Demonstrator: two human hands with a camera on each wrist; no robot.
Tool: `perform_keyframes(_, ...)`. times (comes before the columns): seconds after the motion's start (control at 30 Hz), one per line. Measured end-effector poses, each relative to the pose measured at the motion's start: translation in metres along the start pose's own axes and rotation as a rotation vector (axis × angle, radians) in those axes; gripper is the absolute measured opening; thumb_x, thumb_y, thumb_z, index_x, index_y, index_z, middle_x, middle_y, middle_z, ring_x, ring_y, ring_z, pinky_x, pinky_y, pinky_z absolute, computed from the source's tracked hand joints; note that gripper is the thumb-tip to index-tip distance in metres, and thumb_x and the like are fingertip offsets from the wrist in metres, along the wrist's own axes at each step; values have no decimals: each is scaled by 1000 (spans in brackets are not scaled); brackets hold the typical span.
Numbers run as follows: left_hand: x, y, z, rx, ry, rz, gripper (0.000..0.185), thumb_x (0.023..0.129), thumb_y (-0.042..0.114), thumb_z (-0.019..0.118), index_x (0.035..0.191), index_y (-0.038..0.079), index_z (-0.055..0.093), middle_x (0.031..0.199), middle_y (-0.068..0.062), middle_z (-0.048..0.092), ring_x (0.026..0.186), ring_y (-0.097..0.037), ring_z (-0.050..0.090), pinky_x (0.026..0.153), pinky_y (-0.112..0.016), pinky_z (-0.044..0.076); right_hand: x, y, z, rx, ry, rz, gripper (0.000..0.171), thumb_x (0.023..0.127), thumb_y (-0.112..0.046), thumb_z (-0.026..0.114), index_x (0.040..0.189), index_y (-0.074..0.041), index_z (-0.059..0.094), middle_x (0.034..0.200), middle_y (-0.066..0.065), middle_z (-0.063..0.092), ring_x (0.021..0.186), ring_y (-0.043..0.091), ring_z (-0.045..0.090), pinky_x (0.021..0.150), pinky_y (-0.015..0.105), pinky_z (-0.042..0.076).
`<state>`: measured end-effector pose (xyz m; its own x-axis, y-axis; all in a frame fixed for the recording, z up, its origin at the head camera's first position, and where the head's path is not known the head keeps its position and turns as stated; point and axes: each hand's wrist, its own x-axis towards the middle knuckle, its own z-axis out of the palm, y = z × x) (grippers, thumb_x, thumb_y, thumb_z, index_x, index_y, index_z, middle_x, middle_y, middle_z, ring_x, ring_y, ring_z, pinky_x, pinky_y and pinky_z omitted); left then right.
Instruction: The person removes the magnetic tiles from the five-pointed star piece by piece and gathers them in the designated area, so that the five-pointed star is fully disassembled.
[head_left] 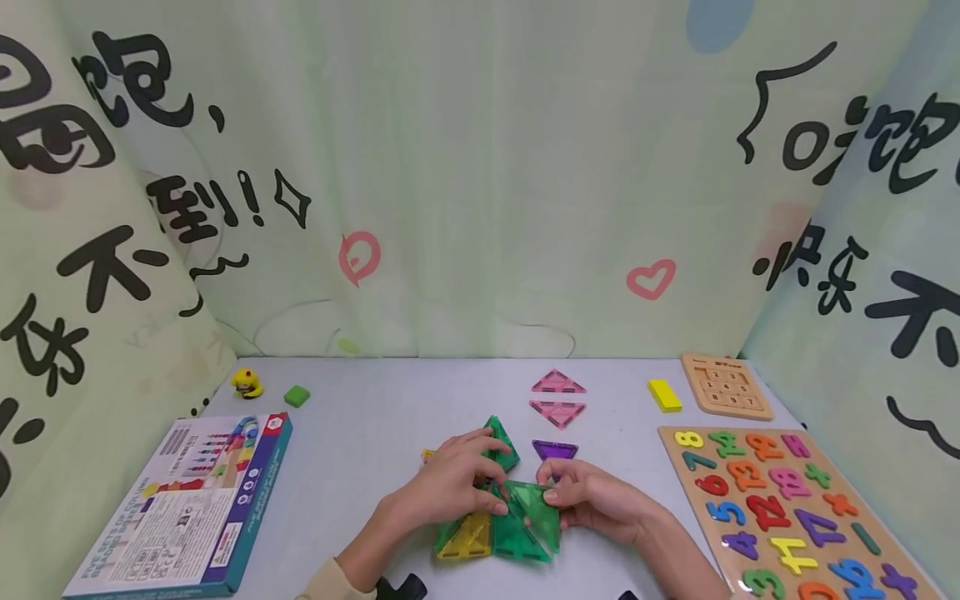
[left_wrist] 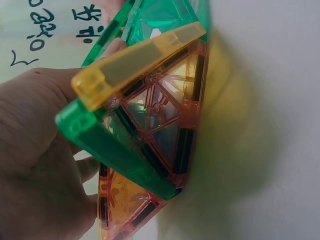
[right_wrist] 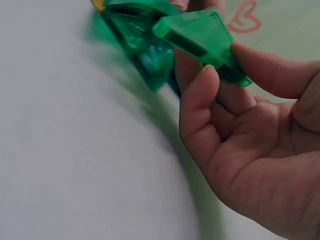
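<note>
Currently, left hand (head_left: 456, 477) grip clamped on build (head_left: 512, 535); right hand (head_left: 600, 500) grip pinching green tile (right_wrist: 202, 37) at build's right side. Purple tile (head_left: 553, 450) beyond build.

There are two hands: one left hand (head_left: 453, 473), one right hand (head_left: 596, 497). One green tile (right_wrist: 200, 32) is pinched; the tile cluster (head_left: 519, 540) overlaps too much to count. Toward the back edge of the tabletop (head_left: 420, 392) are two pink triangles (head_left: 557, 414), one purple triangle (head_left: 553, 448), one yellow block (head_left: 664, 396), one green block (head_left: 297, 396), one toy (head_left: 247, 383). Left edge: one box (head_left: 187, 492). Right edge: two boards (head_left: 757, 404).
</note>
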<state>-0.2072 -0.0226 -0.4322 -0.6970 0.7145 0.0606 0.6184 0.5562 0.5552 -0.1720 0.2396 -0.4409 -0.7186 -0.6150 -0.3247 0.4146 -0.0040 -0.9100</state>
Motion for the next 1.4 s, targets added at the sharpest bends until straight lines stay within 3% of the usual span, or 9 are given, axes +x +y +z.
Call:
perform_keyframes(0.17, -2, 1, -2, -9, 10, -5, 8, 82, 38, 79, 80, 35, 71, 137, 6, 59, 150, -27, 30, 120, -54, 25, -13, -18, -17, -125, 151, -15, 12, 97, -14, 60, 107, -11, 53, 68, -8, 57, 68, 10, 58, 70, 21, 54)
perform_keyframes(0.43, -5, -2, -3, 14, 13, -15, 9, 82, 39, 79, 80, 36, 70, 137, 8, 58, 150, -27, 30, 119, -55, 26, -24, -41, -63, -488, 579, -5, 25, 97, -16, 61, 116, -1, 57, 84, 2, 54, 76, 18, 53, 68, 27, 51)
perform_keyframes(0.53, -6, -3, -3, 5, 10, -11, 8, 83, 39, 78, 80, 36, 71, 137, 8, 58, 150, -27, 29, 120, -55, 26, -23, -46, -79, -596, 688, -1, 25, 98, -13, 59, 119, 1, 59, 88, 5, 55, 79, 19, 53, 69, 29, 50)
perform_keyframes(0.9, -5, -1, 3, -12, 8, 8, 9, 82, 41, 78, 80, 37, 70, 136, 9, 58, 150, -27, 30, 119, -54, 27, -8, -50, -115, -844, 843, 8, 25, 95, -5, 52, 116, 5, 63, 110, 22, 58, 93, 27, 49, 71, 30, 42)
perform_keyframes(1.07, -3, -1, 5, -13, 11, 21, 9, 82, 41, 78, 81, 37, 70, 136, 9, 58, 150, -28, 30, 119, -54, 28, -3, -46, -123, -989, 923, 15, 26, 93, -5, 53, 113, 6, 65, 111, 25, 60, 95, 31, 50, 73, 33, 42)
perform_keyframes(1.27, -2, -1, 4, -18, 12, 23, 9, 83, 41, 77, 80, 38, 69, 137, 9, 58, 150, -28, 30, 119, -55, 27, -1, -47, -114, -1078, 989, -6, 26, 88, -1, 54, 109, 6, 67, 107, 26, 62, 94, 34, 54, 77, 44, 46)
perform_keyframes(1.4, -1, -1, 2, -8, 13, 15, 9, 83, 41, 77, 80, 37, 70, 136, 10, 58, 150, -27, 30, 119, -55, 27, 0, -50, -93, -1073, 980, -77, 22, 90, -3, 58, 108, 4, 68, 105, 23, 63, 93, 32, 54, 76, 41, 49)
